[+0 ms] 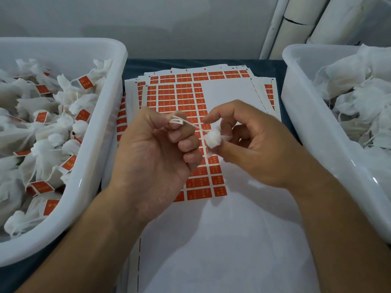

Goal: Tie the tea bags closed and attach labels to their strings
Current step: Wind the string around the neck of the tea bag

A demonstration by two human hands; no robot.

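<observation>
Left hand [156, 153] pinches the string [190, 124] — taut, slanting down-right to the tea bag [212, 138] pinched by right hand [254, 142].

No legible text. Red labels on the sticker sheets [190, 98] and on the tea bags in the left bin [84, 81] bear small yellow marks, too blurred to read.

Small hand-packing workstation: 2 white plastic bins [101, 115] of tea bags [44, 149] flanking stacked label sheets [222, 92] on table [131, 64].

Red labels [196, 96] in a grid — white tubs [101, 115] (white bags [42, 149]).
</observation>
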